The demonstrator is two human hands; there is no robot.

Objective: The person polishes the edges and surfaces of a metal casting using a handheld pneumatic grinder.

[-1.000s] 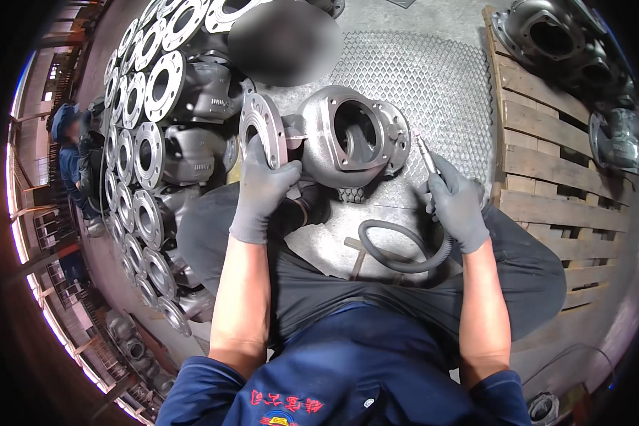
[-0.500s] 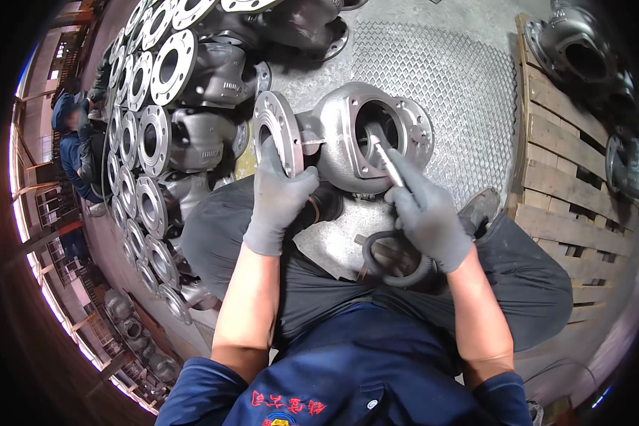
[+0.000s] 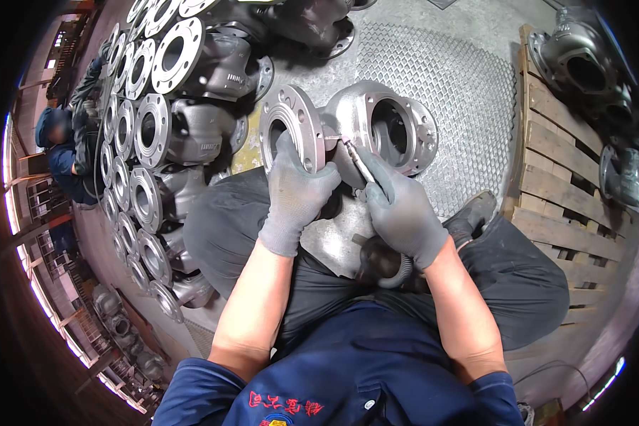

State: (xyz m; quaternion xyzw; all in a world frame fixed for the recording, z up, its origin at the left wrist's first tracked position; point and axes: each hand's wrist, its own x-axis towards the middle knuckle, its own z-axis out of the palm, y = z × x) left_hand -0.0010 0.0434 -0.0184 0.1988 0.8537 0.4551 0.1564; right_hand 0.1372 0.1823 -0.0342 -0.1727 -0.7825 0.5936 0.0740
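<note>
The left hand (image 3: 296,195) grasps the near flange of the grey valve body (image 3: 351,131) resting between the person's knees; the right hand (image 3: 399,209), clenched around a slim grinding tool (image 3: 357,160), should keep its tip steady on the neck.

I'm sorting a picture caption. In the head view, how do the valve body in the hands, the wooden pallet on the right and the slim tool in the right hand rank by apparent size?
1. wooden pallet, though partly cut off at the rim.
2. valve body, nearer the camera, so its rank against the pallet is unsure.
3. slim tool, clearly smallest.
</note>
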